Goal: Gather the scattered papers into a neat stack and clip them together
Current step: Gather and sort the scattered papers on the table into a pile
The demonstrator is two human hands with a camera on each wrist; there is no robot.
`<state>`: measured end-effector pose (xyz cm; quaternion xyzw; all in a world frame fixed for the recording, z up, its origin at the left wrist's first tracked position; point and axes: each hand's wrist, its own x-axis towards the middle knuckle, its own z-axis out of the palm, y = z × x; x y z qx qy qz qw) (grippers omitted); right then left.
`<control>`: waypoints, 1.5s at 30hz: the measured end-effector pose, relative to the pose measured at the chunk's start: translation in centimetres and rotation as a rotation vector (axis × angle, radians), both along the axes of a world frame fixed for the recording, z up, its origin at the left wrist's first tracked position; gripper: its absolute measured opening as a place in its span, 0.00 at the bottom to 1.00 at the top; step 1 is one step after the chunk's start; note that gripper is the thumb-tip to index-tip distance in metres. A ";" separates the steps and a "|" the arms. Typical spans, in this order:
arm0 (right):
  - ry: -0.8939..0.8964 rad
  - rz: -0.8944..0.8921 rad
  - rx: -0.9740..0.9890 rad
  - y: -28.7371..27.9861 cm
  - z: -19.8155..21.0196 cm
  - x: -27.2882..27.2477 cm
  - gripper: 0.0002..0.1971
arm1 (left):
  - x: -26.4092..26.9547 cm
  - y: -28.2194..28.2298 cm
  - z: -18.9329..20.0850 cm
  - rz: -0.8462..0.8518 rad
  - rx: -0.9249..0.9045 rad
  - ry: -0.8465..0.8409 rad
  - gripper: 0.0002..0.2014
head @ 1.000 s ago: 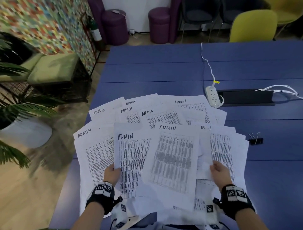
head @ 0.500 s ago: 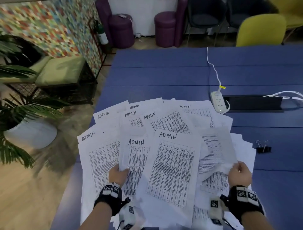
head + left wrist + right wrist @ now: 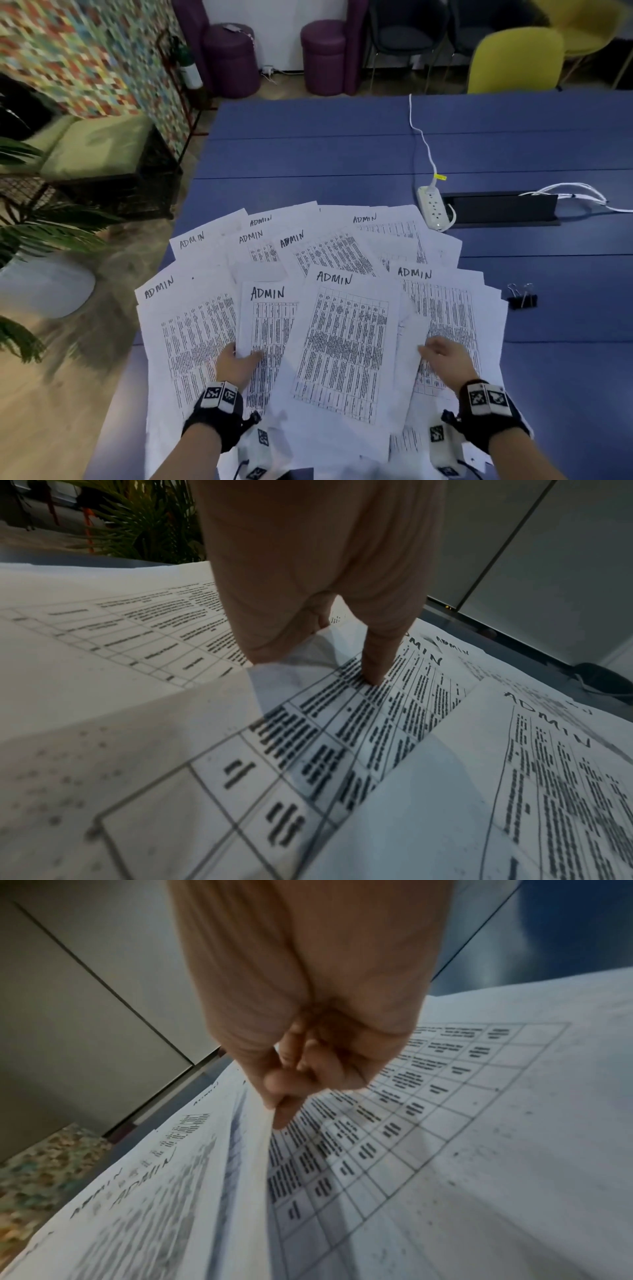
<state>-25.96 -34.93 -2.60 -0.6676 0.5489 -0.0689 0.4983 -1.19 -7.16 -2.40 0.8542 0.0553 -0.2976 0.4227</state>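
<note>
Matt white paper sheets (image 3: 346,346), smooth matt blue table (image 3: 308,154), black metal clip (image 3: 522,298) w/ shiny wire

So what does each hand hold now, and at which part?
The left hand pinches one ADMIN sheet at its left edge. The right hand pinches the edge of a blank-sided sheet.
</note>
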 end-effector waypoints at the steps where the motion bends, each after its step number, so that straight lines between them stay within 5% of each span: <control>1: 0.004 -0.050 -0.063 0.0 0.3 0.2 0.04 | 0.0 0.0 0.0 -0.001 0.007 -0.006 0.17; 4: 0.000 -0.251 -0.135 -0.5 0.7 0.4 0.03 | 0.2 0.3 0.2 0.029 0.029 0.000 0.20; 7: -0.055 -0.251 0.187 0.1 0.2 0.2 0.06 | 0.4 0.3 0.4 0.102 0.026 0.014 0.20; 11: 0.188 0.346 0.555 3.0 0.3 0.7 0.06 | 0.3 0.1 1.0 0.060 0.026 0.062 0.22; 14: 0.279 0.542 0.379 2.3 -0.2 1.2 0.12 | 0.2 0.1 0.8 0.010 0.035 0.113 0.30; 17: 0.137 0.218 -0.032 0.6 -0.4 2.1 0.16 | 0.1 0.0 1.0 -0.052 0.083 0.143 0.44; 19: 0.026 0.009 -0.064 -0.4 -0.8 3.2 0.16 | 0.1 0.1 0.9 -0.087 0.086 0.149 0.46; 24: -0.013 -0.107 -0.017 -2.0 -3.2 5.5 0.20 | 0.5 1.0 0.6 -0.134 0.080 0.177 0.50; 30: 0.026 -0.192 -0.150 -2.2 -2.2 6.5 0.12 | 0.9 1.6 0.0 -0.133 0.042 0.193 0.25; 36: 0.102 0.164 -0.062 -0.2 -0.6 4.5 0.08 | 1.0 0.9 0.3 -0.158 0.013 0.162 0.37; 40: 0.089 0.393 0.033 3.1 0.0 1.8 0.06 | 1.5 0.6 -0.8 -0.145 0.059 0.126 0.57; 45: 0.096 0.710 0.151 4.8 1.3 0.6 0.07 | 0.7 -1.1 0.6 -0.170 0.070 0.099 0.25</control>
